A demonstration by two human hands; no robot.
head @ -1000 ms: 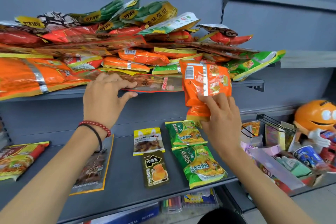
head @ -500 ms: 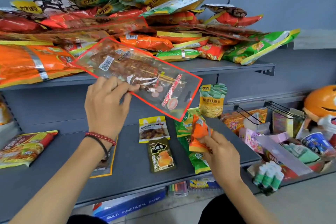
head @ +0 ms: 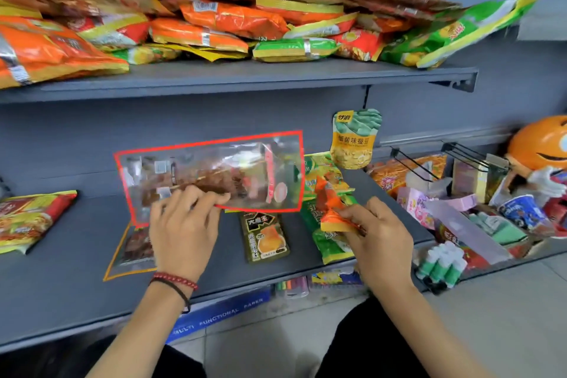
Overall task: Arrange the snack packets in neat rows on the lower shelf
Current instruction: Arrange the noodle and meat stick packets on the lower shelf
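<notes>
far left of the frame: we note a red and yellow packet [head: 29, 218] lying flat on the lower shelf [head: 76, 279], well apart from the other packets.

left of centre: an orange-edged clear packet [head: 132, 250] lies flat on the lower shelf, its right part hidden under the left hand [head: 184, 225]. the left hand is closed in a pinch on the lower edge of a red-edged clear packet [head: 211, 173], which it holds up above the shelf, long side roughly level, brown contents showing through. the image is blurred here, so we cannot read its print. a red bead bracelet [head: 175, 279] and a thin black band sit on the left wrist.

centre: a dark olive packet [head: 265, 236] lies flat on the lower shelf, just below the held clear packet in the frame.

right of centre: green packets [head: 325, 242] lie on the lower shelf, partly overlapping. the right hand [head: 376, 242] is closed on the corner of a small orange packet [head: 331, 212], held just above the green packets. a yellow and green pouch [head: 354, 139] stands upright against the back panel, beyond them.

upper part of the frame: the upper shelf [head: 245, 78] carries a loose heap of orange, red and green packets [head: 233, 18].

far right: a wire basket [head: 466, 156] holds mixed small goods, beside an orange round figure [head: 540, 144].
</notes>
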